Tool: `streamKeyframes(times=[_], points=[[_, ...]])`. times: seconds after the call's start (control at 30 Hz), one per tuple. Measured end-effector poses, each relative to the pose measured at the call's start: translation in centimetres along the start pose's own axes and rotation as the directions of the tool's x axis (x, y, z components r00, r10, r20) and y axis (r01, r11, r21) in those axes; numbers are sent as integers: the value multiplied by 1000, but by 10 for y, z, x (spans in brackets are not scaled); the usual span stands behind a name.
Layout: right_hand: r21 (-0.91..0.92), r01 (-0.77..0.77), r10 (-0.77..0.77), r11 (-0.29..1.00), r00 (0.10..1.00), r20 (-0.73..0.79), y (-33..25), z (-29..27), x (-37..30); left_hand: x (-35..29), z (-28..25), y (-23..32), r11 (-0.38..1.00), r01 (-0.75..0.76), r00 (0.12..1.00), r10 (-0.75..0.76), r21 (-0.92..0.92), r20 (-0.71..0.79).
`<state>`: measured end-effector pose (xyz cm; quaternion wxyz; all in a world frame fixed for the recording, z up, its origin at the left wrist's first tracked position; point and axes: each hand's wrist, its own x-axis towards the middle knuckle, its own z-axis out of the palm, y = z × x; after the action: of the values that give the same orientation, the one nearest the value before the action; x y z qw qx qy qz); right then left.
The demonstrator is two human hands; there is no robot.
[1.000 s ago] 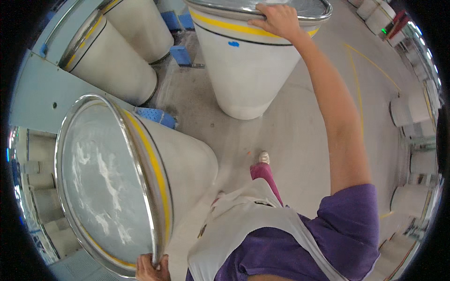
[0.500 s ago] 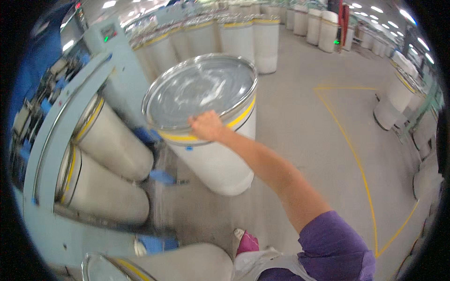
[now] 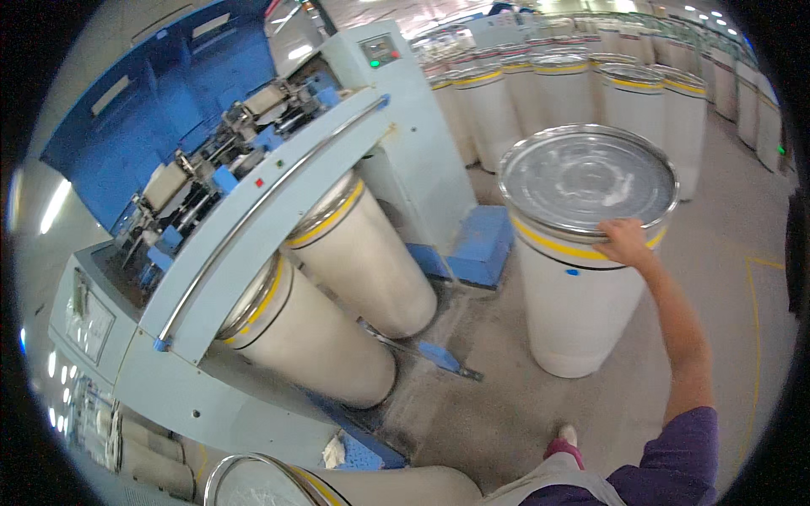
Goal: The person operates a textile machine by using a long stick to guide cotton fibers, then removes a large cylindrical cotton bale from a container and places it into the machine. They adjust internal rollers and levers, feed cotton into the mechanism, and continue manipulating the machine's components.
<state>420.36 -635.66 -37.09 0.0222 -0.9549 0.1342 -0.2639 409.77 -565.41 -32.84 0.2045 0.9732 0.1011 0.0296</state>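
Note:
My right hand (image 3: pixel 624 242) is closed on the near rim of a tall white sliver can (image 3: pixel 582 295). The can has a metal rim, a yellow band and a small blue mark; a grey disc shows in its top, with no sliver visible. It stands on the floor ahead and to the right. My left hand is out of view. Two more sliver cans, a nearer one (image 3: pixel 316 337) and a farther one (image 3: pixel 371 261), stand side by side under the pale green machine (image 3: pixel 430 143) on the left.
Another sliver can (image 3: pixel 405 487) stands at the lower edge, near my body. A blue block (image 3: pixel 485 244) sits at the machine's foot, and a blue bar (image 3: pixel 440 356) juts low over the floor. Rows of cans (image 3: pixel 557 88) fill the back. A blue hood (image 3: pixel 169 101) stands raised above the machine's rollers.
My view has swung left, so the machine and the held can now appear farther right. My right hand has stayed on the can's rim.

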Motion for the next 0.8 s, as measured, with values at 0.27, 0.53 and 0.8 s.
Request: streamKeyframes(times=[0.27,0.53,0.8], points=[[31,65,-61,997,993,-102,160,102,133,42,27,68,955,191,977,-162,226,-139],[-79,11,-23,997,989,-146,225,147,209,130,53,140,832,244,657,236,498,-716],[-216,-133,123,967,991,-61,187,199,295,466,32,291,713,-209,483,671,670,-563]])
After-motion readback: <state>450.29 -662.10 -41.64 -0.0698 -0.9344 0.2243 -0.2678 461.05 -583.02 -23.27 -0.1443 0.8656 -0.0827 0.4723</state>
